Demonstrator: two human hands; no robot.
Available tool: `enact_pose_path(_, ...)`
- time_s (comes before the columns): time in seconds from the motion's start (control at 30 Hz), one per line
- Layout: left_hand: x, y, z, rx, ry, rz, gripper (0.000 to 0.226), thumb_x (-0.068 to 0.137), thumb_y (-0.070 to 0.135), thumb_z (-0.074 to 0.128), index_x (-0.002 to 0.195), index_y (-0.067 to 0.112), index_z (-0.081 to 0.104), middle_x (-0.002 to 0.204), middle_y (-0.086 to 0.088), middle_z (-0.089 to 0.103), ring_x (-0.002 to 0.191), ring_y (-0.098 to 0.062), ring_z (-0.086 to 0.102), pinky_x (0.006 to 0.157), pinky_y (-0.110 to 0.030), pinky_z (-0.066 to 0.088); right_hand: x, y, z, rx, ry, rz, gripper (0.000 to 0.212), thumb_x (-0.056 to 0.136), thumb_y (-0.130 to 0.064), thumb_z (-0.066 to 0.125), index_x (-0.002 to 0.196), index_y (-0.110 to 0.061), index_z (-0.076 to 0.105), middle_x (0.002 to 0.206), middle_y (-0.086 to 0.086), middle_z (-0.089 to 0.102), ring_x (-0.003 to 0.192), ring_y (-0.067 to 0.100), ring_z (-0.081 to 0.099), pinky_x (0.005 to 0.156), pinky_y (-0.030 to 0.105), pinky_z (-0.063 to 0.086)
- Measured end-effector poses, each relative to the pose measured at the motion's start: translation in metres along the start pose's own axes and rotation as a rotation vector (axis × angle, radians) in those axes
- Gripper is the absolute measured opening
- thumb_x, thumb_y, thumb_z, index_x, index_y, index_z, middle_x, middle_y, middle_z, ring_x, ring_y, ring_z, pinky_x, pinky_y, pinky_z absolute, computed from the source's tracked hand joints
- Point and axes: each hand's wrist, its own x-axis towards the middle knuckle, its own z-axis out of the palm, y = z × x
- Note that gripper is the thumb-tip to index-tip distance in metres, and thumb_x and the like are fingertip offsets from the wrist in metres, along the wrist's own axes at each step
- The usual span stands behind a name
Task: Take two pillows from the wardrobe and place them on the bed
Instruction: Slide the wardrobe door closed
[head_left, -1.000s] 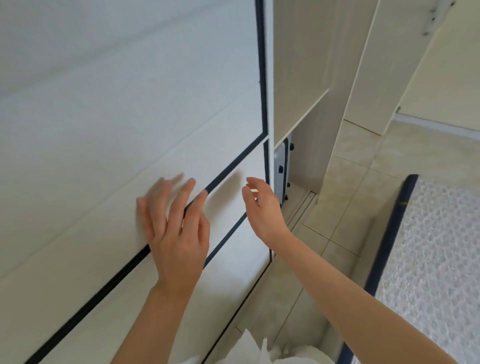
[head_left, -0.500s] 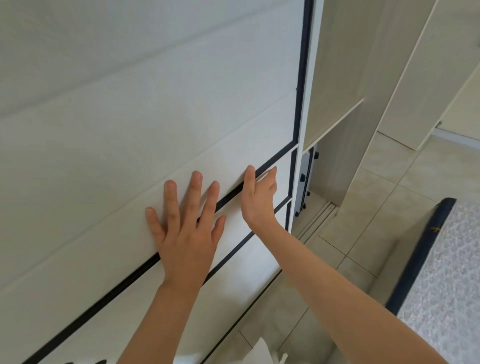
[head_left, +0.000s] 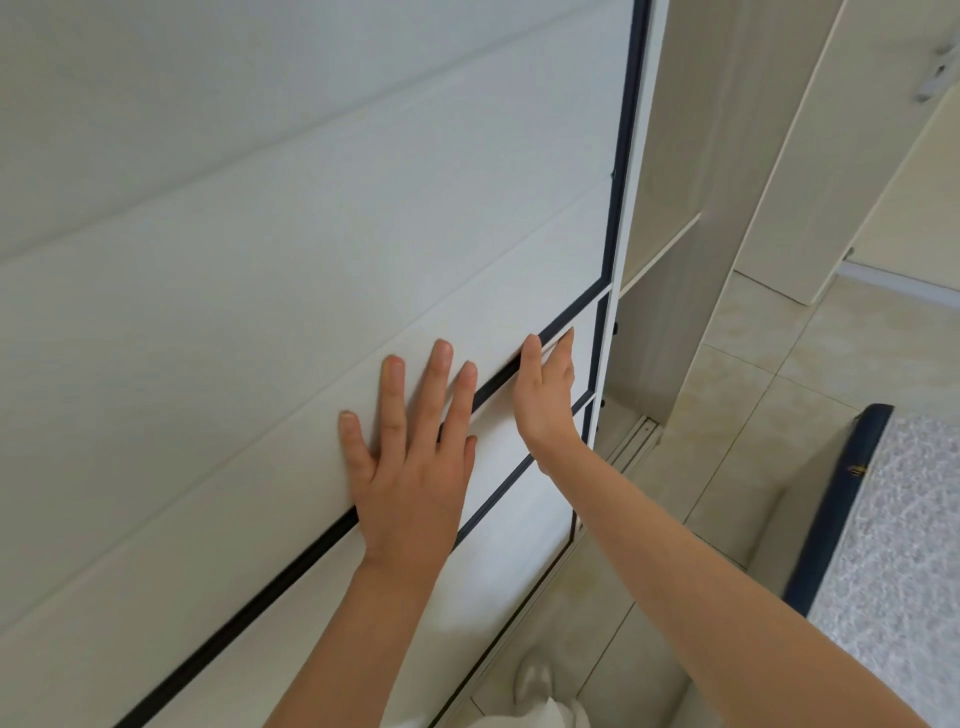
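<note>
The white sliding wardrobe door with dark trim fills the left and middle of the view. My left hand lies flat on it with fingers spread. My right hand presses its palm and straight fingers against the door beside the dark horizontal strip, near the door's right edge. Neither hand holds anything. A narrow gap to the right shows the wardrobe's pale wooden inside with a shelf. No pillows are visible. The bed's patterned mattress with a dark blue edge sits at the lower right.
Beige floor tiles run between the wardrobe and the bed. The door's floor track lies at the wardrobe's foot. A pale open door panel stands at the upper right. Something white shows at the bottom edge.
The door has slid to the right, narrowing the gap over the wardrobe's inside. Both hands moved from near the door to flat against it and travelled right with it.
</note>
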Motion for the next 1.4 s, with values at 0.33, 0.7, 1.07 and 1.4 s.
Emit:
enact_pose_path(0.33,0.058,0.061,0.024,-0.028,-0.025,0.111,0.061,0.099,0.021,0.045,0.155,0.026,0.024,0.165,0.0,0.014,0.151,-0.033,-0.003,0.117,-0.058,-0.009,0.077,-0.012,-0.051,0.023,0.074,-0.027,0.061,0.098,-0.049,0.026,0.152,-0.032,0.003,0.16,-0.007,0.013,0.146,0.016,0.012,0.116,0.048,0.02)
enact_pose_path(0.7,0.137,0.138,0.045,-0.148,-0.089,0.163,0.058,0.097,0.007,0.022,0.152,0.022,0.035,0.165,-0.003,0.012,0.15,-0.029,-0.006,0.117,-0.054,-0.013,0.177,-0.029,-0.108,0.064,0.118,-0.016,0.059,0.097,-0.05,0.025,0.151,-0.035,0.006,0.16,-0.01,0.015,0.145,0.014,0.016,0.115,0.05,0.023)
enact_pose_path(1.07,0.202,0.203,0.064,-0.233,-0.114,0.134,0.06,0.094,0.011,0.02,0.149,0.021,0.041,0.164,-0.002,0.016,0.15,-0.026,-0.003,0.118,-0.052,-0.014,0.245,-0.043,-0.134,0.06,0.167,-0.081,0.065,0.098,-0.054,0.017,0.152,-0.026,-0.004,0.161,-0.008,0.0,0.147,0.009,-0.004,0.118,0.036,0.005)
enact_pose_path(1.4,0.26,0.265,0.086,-0.191,-0.144,0.113,0.057,0.093,0.013,0.03,0.147,0.023,0.043,0.165,-0.001,0.013,0.151,-0.028,-0.007,0.117,-0.052,-0.014,0.317,-0.054,-0.178,0.066,0.155,-0.086,0.061,0.098,-0.051,0.016,0.151,-0.029,-0.005,0.161,-0.006,-0.006,0.146,0.011,-0.014,0.103,0.027,-0.003)
